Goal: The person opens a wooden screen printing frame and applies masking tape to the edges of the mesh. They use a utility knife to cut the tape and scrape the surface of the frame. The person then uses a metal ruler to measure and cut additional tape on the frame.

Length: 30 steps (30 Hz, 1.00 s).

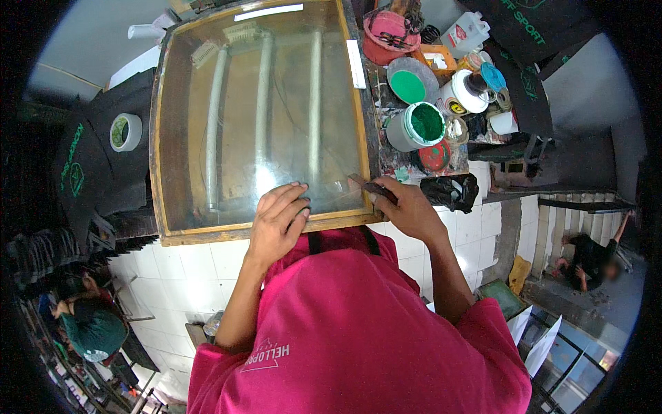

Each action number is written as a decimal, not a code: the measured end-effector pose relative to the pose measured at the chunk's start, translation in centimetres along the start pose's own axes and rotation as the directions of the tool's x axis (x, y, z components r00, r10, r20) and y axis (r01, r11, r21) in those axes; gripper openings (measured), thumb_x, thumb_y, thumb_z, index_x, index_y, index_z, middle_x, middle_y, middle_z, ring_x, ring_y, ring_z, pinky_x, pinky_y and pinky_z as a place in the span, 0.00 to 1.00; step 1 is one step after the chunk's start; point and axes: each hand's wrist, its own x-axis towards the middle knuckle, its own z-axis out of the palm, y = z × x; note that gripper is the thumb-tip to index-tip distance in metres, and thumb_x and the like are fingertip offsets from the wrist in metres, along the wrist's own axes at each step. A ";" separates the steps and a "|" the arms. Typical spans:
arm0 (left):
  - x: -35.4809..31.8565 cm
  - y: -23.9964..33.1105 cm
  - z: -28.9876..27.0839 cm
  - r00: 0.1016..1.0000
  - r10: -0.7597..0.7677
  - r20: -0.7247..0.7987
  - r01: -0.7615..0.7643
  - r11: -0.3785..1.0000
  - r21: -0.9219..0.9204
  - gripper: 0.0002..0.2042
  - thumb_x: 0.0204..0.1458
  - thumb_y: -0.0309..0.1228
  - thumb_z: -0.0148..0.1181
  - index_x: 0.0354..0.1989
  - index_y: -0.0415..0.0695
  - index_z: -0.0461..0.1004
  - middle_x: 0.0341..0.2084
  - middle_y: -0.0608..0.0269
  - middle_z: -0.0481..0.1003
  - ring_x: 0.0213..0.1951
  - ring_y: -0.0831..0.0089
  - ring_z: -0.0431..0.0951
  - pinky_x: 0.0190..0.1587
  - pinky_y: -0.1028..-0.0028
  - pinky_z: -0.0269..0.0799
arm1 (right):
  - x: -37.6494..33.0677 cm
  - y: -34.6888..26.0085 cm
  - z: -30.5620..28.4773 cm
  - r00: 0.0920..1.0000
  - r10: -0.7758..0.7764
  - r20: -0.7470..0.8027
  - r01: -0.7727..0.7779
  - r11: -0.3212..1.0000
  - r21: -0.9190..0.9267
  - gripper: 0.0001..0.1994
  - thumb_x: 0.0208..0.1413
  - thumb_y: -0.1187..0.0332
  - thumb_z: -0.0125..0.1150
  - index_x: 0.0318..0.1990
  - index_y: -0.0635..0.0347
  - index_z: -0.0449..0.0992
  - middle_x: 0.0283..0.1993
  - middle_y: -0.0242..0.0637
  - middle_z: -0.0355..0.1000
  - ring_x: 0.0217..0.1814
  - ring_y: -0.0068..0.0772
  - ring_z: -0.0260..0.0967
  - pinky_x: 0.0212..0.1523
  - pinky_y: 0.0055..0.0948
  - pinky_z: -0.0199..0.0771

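A wooden-framed glass-topped light box (pixel 296 103) with several tube lamps under its pane stands in front of me. My left hand (pixel 278 219) lies on the pane by the near edge, fingers stretched out and nothing seen in them. At the near right corner, my right hand (pixel 412 210) is closed round the dark handle of a flat scraper-like tool (pixel 381 191). Its thin end points left over the glass; its exact kind is hard to make out. A small clear scrap (pixel 338 185) shows on the pane beside that end.
Right of the box, a cluttered paint-stained bench holds a tub of green paint (pixel 427 123), a bowl of green paint (pixel 408 86), a white bucket (pixel 463 93) and a red basin (pixel 391 34). A tape roll (pixel 126 132) sits at left. Two people (pixel 96 328) (pixel 596 262) are farther off.
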 end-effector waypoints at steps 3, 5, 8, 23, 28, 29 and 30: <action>0.0 0.0 0.0 1.000 -0.004 0.006 0.004 1.000 -0.009 0.08 0.54 0.24 0.64 0.42 0.39 0.81 0.54 0.56 0.78 0.59 0.56 0.75 0.62 0.57 0.67 | 0.0 0.5 -0.1 0.999 -0.028 -0.024 0.027 1.000 -0.015 0.13 0.65 0.64 0.61 0.51 0.62 0.75 0.25 0.45 0.71 0.25 0.30 0.66 0.29 0.36 0.67; -0.1 -0.1 -0.1 1.000 -0.004 0.010 0.004 1.000 -0.014 0.08 0.54 0.24 0.64 0.42 0.39 0.81 0.54 0.55 0.78 0.59 0.56 0.75 0.62 0.57 0.67 | 0.1 0.7 -0.2 0.999 -0.031 -0.024 0.030 0.999 -0.035 0.13 0.65 0.64 0.61 0.51 0.62 0.75 0.25 0.44 0.71 0.24 0.31 0.64 0.28 0.36 0.65; 0.0 0.1 -0.2 1.000 -0.011 0.013 0.012 1.000 -0.016 0.08 0.54 0.24 0.64 0.42 0.39 0.81 0.54 0.55 0.78 0.59 0.56 0.75 0.62 0.58 0.66 | 0.2 0.7 -0.2 0.999 -0.029 -0.025 0.028 0.998 -0.049 0.13 0.65 0.64 0.61 0.51 0.62 0.75 0.24 0.44 0.70 0.24 0.31 0.64 0.28 0.35 0.65; 0.0 0.7 0.0 1.000 -0.030 0.006 0.030 1.000 -0.003 0.08 0.54 0.23 0.64 0.42 0.39 0.81 0.55 0.56 0.78 0.61 0.56 0.74 0.63 0.58 0.66 | 0.1 -0.4 -0.6 0.996 0.083 0.040 -0.081 0.996 -0.044 0.12 0.65 0.64 0.58 0.51 0.61 0.74 0.32 0.52 0.78 0.34 0.51 0.78 0.37 0.45 0.72; -0.3 0.6 0.1 1.000 -0.026 0.004 0.026 0.999 0.047 0.08 0.52 0.25 0.64 0.40 0.38 0.81 0.53 0.55 0.78 0.59 0.55 0.75 0.62 0.58 0.68 | 0.5 1.2 -0.1 1.000 0.020 0.000 -0.020 0.997 -0.070 0.16 0.64 0.65 0.62 0.56 0.61 0.75 0.34 0.48 0.77 0.31 0.39 0.75 0.36 0.37 0.73; -0.4 0.7 0.2 1.000 -0.014 -0.001 0.014 0.997 0.071 0.08 0.52 0.25 0.65 0.40 0.37 0.81 0.52 0.54 0.79 0.59 0.55 0.75 0.61 0.58 0.69 | 0.1 2.4 0.5 1.000 -0.017 -0.008 0.016 0.996 -0.086 0.17 0.63 0.64 0.62 0.56 0.61 0.75 0.36 0.49 0.78 0.34 0.42 0.77 0.38 0.38 0.75; -0.5 0.7 0.3 1.000 -0.011 -0.002 0.011 0.996 0.094 0.09 0.51 0.26 0.64 0.40 0.38 0.81 0.53 0.53 0.78 0.58 0.54 0.76 0.61 0.57 0.70 | 0.4 3.1 0.6 0.996 -0.078 -0.031 0.074 0.991 -0.110 0.17 0.63 0.63 0.63 0.57 0.60 0.75 0.39 0.49 0.79 0.37 0.45 0.79 0.41 0.39 0.76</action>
